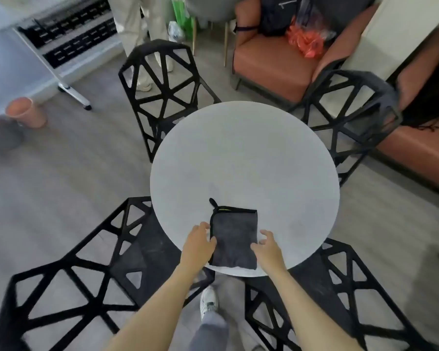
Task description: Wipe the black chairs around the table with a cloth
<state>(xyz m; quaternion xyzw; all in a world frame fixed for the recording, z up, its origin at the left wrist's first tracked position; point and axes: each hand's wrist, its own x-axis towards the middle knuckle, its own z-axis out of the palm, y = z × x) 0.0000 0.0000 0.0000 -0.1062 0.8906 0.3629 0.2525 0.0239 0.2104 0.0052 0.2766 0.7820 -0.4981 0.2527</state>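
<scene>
A folded dark cloth (233, 239) lies at the round table's (243, 153) near edge. The left hand (199, 240) and right hand (266, 245) (fingers loosely spread) flank it, seemingly touching its sides; four black chairs (162, 79) ring the table.

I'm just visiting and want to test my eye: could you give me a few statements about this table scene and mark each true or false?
1. The cloth lies folded on the round white table. True.
2. The left hand is wiping a chair seat. False: it sits at the cloth's left edge, on the table.
3. Four black chairs stand around the table. True: near left, near right, far left, far right.
4. The cloth is bright orange. False: it is dark grey with black trim.
5. The right hand holds the cloth up off the table. False: the cloth lies flat, the hand at its right edge.
</scene>
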